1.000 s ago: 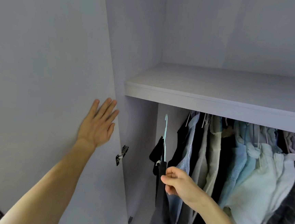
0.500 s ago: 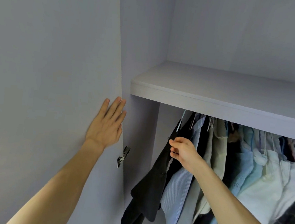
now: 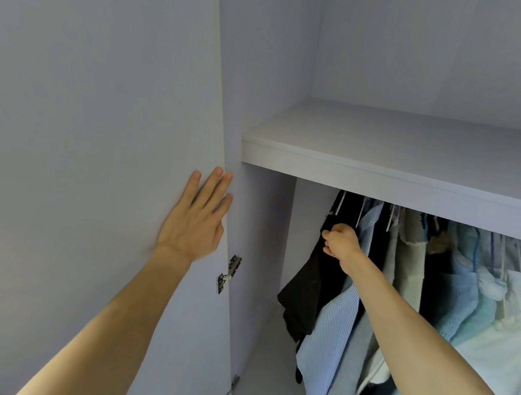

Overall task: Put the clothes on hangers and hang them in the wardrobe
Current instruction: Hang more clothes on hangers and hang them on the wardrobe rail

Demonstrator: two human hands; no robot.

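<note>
A black garment [image 3: 306, 292] hangs at the left end of the row of clothes, under the wardrobe shelf [image 3: 380, 176]. My right hand [image 3: 340, 243] is closed on its top by the hanger neck, just below the shelf. The hanger's hook and the rail are hidden behind the shelf edge. My left hand [image 3: 195, 220] lies flat with fingers spread against the open wardrobe door [image 3: 83, 150], near its hinged edge.
Several shirts and tops in blue stripes [image 3: 325, 344], beige, light blue and white [image 3: 499, 338] fill the rail to the right. A metal hinge [image 3: 229, 273] sits on the door edge below my left hand. The wardrobe's left side wall stands close to the black garment.
My right hand has lifted the black garment on its hanger up into the wardrobe to just under the shelf. My left hand stayed flat on the door.
</note>
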